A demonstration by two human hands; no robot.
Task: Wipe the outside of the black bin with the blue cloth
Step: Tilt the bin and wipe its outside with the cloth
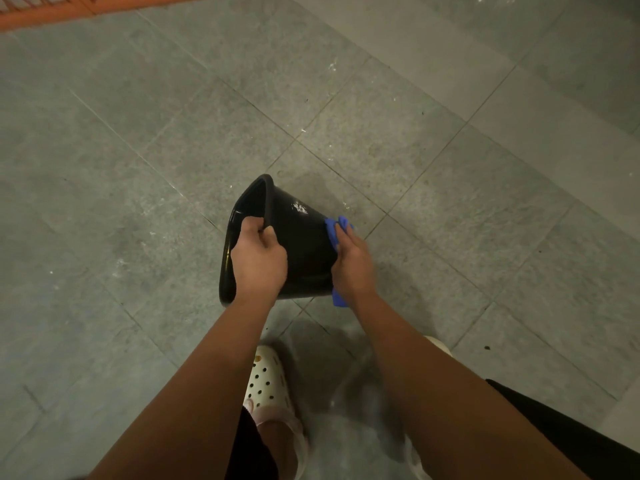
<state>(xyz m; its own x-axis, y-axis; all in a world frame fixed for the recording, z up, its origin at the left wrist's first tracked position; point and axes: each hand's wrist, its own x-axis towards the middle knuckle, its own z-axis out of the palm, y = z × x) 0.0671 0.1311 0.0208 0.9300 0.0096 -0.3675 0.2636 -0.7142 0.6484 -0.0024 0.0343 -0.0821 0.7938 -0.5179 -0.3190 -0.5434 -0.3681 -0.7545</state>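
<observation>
The black bin (301,237) is held tipped on its side above the floor, its open mouth facing left and its base to the right. A white smudge shows on its upper wall. My left hand (258,261) grips the bin's rim, fingers curled over the edge into the mouth. My right hand (351,261) holds the blue cloth (335,230) against the bin's right end near the base. Part of the cloth hangs out below that hand; the rest is hidden under the palm.
Grey stone floor tiles (450,168) spread all around. My feet in white perforated clogs (268,382) stand directly below the bin. An orange-red strip (69,8) runs along the top left edge. White specks dot the tiles.
</observation>
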